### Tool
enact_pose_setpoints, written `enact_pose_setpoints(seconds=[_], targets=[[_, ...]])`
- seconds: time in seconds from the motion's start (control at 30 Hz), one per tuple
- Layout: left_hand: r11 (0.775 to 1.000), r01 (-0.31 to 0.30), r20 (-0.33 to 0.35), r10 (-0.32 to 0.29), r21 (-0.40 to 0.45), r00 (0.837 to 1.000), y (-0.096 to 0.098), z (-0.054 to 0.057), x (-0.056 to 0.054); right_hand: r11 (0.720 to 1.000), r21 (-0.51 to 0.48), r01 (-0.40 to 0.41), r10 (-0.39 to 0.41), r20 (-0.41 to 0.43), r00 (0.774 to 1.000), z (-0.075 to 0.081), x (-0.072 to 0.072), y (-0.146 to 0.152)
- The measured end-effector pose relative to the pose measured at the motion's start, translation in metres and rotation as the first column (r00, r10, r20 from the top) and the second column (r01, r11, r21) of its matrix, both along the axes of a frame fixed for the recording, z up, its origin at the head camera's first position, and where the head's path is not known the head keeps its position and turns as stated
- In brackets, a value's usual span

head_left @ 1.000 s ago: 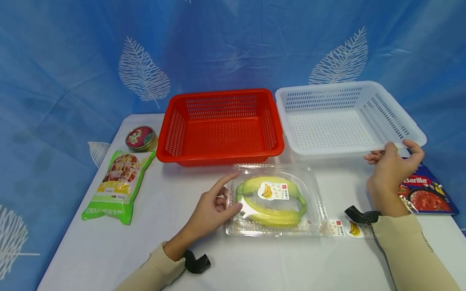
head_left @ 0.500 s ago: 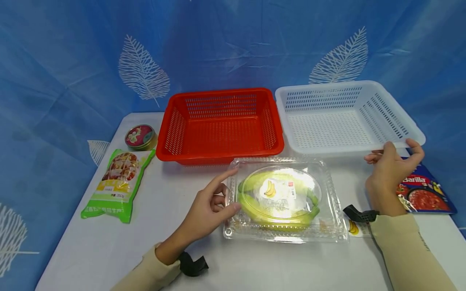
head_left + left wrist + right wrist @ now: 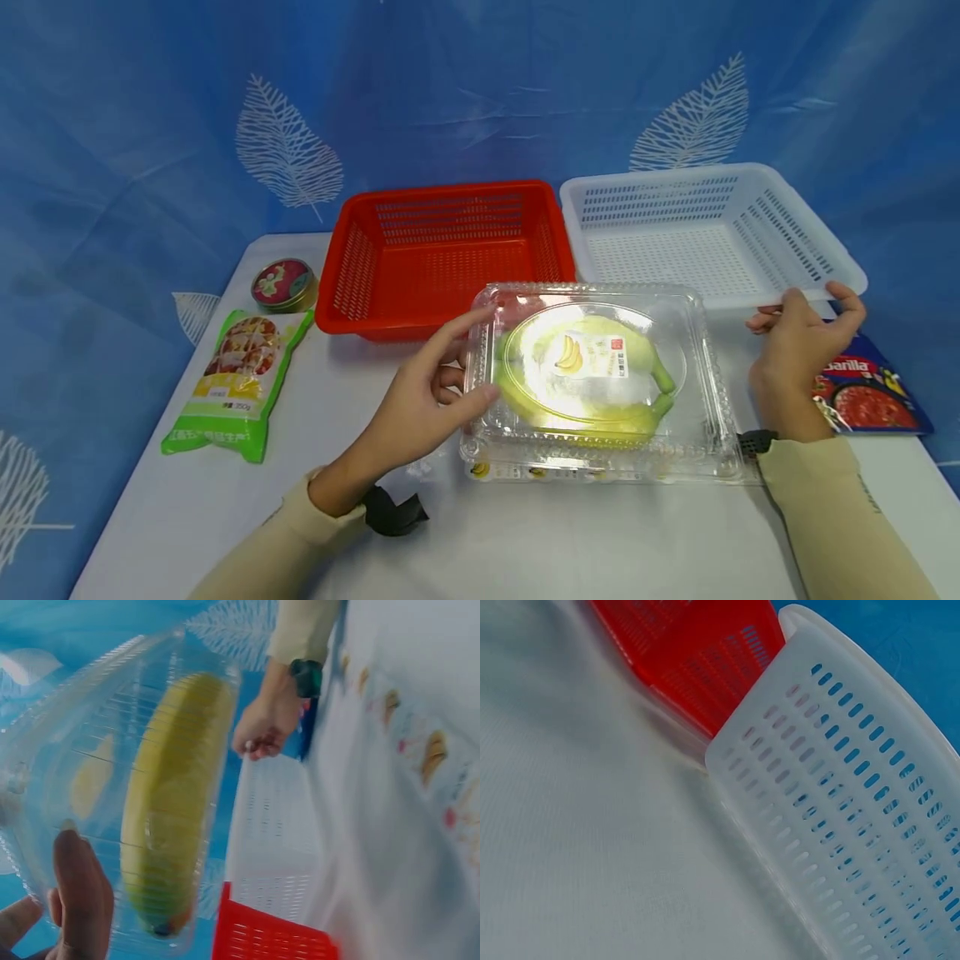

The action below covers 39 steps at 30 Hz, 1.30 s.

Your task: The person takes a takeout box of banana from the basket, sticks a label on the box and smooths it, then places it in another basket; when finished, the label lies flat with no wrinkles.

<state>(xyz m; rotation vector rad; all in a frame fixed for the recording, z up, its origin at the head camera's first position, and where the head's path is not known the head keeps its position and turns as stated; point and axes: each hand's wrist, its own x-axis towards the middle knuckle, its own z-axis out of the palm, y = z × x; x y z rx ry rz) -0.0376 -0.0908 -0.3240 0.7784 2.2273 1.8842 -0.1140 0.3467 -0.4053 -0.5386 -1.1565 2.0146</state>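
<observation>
My left hand (image 3: 420,404) grips the left edge of a clear plastic clamshell box (image 3: 592,304) in the head view. Inside the box lie yellow-green bananas (image 3: 652,367), with a banana-print label on the lid. The box is held up off the table, overlapping the front of the red basket (image 3: 442,329). In the left wrist view, fingers (image 3: 82,892) bear on the side of the box, close to a banana (image 3: 176,802). My right hand (image 3: 806,354) holds the front right rim of the white basket (image 3: 675,302); the right wrist view shows that basket's slotted wall (image 3: 810,765).
A strip of banana stickers (image 3: 536,472) lies on the table under the box. On the left are a round tin (image 3: 283,283) and a green food bag (image 3: 236,375). A blue Barilla pouch (image 3: 870,396) lies beyond the right wrist. A blue curtain (image 3: 480,92) hangs behind.
The left hand has raised the box of bananas from the table and moved it toward the baskets, uncovering more of the sticker strip. The right hand stays at the white basket's rim.
</observation>
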Motion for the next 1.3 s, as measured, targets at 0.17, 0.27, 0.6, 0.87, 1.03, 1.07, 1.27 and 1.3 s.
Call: enact_pose_setpoints(seconds=[0.17,0.27,0.6,0.87,1.03,1.07,1.27,1.3], targets=[[0.999,-0.002,-0.026,0.001,-0.038,1.000,0.002,0.005,-0.012,1.000,0.028,-0.007,0.007,0.030,1.000,0.000,0.001,-0.001],[0.999,-0.013,-0.036,0.011,-0.042,0.999,0.002,0.006,-0.020,0.999,0.039,-0.008,0.007,0.035,0.999,-0.001,0.001,0.000],[1.000,-0.013,-0.058,0.013,-0.003,0.998,0.008,0.008,-0.046,0.998,0.053,-0.046,0.043,0.053,0.998,-0.004,0.003,0.000],[0.996,-0.019,0.001,0.018,0.084,1.000,0.015,0.007,-0.074,0.994,0.081,-0.072,0.069,0.043,0.997,-0.005,0.003,0.002],[0.996,-0.059,0.012,0.058,0.064,0.998,0.023,0.005,-0.088,0.994,0.087,-0.068,0.065,0.029,0.997,-0.006,0.002,0.003],[0.996,-0.064,0.017,0.064,0.059,0.998,0.025,0.005,-0.091,0.994,0.086,-0.068,0.066,0.025,0.997,-0.006,0.002,0.003],[0.995,-0.084,0.052,0.081,0.049,0.995,0.039,0.004,-0.108,0.993,0.103,-0.062,0.059,0.028,0.998,-0.007,0.001,0.002],[0.995,-0.086,0.053,0.083,0.051,0.995,0.041,0.005,-0.111,0.992,0.110,-0.061,0.058,0.031,0.998,-0.007,0.001,0.002]])
